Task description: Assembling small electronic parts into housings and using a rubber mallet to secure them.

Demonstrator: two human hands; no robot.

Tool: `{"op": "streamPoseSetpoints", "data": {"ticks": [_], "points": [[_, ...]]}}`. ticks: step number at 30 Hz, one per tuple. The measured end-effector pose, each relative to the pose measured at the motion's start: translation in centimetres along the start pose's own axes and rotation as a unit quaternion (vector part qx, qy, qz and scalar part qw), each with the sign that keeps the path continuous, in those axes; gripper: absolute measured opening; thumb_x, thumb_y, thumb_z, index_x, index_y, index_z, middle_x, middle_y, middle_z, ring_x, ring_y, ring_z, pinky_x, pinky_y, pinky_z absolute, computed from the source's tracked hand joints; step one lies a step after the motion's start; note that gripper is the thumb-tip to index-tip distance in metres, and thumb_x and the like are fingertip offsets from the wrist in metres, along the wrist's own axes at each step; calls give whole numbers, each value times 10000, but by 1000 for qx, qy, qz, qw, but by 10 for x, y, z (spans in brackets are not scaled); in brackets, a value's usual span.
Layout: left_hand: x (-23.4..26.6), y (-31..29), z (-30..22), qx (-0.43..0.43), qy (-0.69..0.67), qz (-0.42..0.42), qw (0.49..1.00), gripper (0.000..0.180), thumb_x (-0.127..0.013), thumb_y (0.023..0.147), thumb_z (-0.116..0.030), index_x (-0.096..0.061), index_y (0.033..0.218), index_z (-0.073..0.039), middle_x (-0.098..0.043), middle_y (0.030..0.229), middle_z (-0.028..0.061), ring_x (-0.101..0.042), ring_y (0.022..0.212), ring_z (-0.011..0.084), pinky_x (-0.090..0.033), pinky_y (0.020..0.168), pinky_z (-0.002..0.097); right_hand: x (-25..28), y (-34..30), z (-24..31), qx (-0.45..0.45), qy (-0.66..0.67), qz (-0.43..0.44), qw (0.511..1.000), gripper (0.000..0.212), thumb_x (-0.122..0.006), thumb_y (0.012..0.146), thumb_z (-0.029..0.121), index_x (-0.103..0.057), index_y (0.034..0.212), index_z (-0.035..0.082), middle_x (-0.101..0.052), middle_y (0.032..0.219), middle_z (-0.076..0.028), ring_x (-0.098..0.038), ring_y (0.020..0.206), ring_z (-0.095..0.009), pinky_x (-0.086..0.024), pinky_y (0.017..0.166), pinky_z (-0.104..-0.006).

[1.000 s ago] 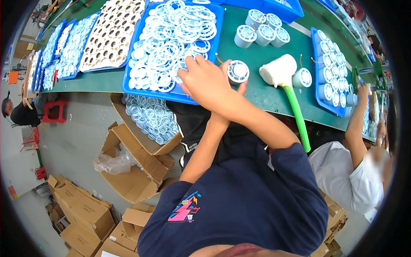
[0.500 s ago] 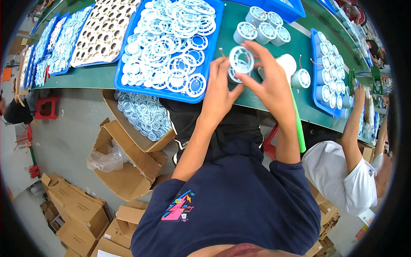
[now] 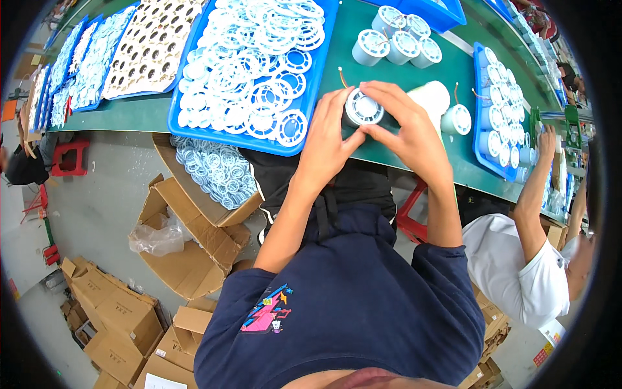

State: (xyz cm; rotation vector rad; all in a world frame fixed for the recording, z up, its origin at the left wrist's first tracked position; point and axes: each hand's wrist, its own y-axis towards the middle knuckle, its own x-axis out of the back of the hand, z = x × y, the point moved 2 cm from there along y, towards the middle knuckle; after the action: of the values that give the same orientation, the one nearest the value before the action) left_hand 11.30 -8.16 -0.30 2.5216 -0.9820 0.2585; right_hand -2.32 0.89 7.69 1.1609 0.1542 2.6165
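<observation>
Two bare hands meet around one dark-sided cylinder (image 3: 350,115) near the front edge of the green table (image 3: 350,26). The left hand (image 3: 329,133) curls along its left side with fingers close together; the right hand (image 3: 409,126) arches over from the other side, fingers at the far rim and thumb at the near one, seeming to pinch the pale slotted ring (image 3: 370,117) on top. Half a second ago that ring is raised and tilted in the right hand; now it lies on the cylinder, so the two parts seem matched up, though whether it is fully seated I cannot tell. A second ago the forearms cross, the right hand over the blue tray (image 3: 227,140) of loose rings; now they lie uncrossed. Just beyond the right hand, the white mallet head (image 3: 431,98) rests near a lone pale cylinder (image 3: 457,120). Farther off stand a cluster of capped cylinders (image 3: 403,47) and, rightward, a filled tray (image 3: 494,166)
</observation>
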Motion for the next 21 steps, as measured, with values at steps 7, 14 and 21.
{"op": "streamPoseSetpoints", "data": {"ticks": [7,14,21], "points": [[-2,-1,2,-19,14,-9,1000,686,-767,792,-30,-507,1427,-11,-577,1333,195,-589,1232,380,-481,1041,422,-2,1,4,-9,-15,3,1000,506,-783,828,64,-628,1302,-23,-630,1333,-177,-628,1200,-381,-516,1002,-414],[-18,-4,-3,-47,64,-101,992,765,-845,785,-120,-469,1438,9,-608,1268,230,-611,1147,425,-513,944,469,-5,0,13,-68,39,-3,997,507,-769,844,55,-613,1321,-18,-621,1344,-168,-665,1126,-362,-565,904,-396],[-23,-4,-4,-68,106,-107,986,732,-843,819,-168,-477,1428,8,-610,1274,234,-619,1138,428,-518,937,472,-6,-4,8,-61,28,-12,998,478,-758,872,63,-618,1323,-10,-619,1352,-164,-675,1105,-345,-567,904,-403]]}}
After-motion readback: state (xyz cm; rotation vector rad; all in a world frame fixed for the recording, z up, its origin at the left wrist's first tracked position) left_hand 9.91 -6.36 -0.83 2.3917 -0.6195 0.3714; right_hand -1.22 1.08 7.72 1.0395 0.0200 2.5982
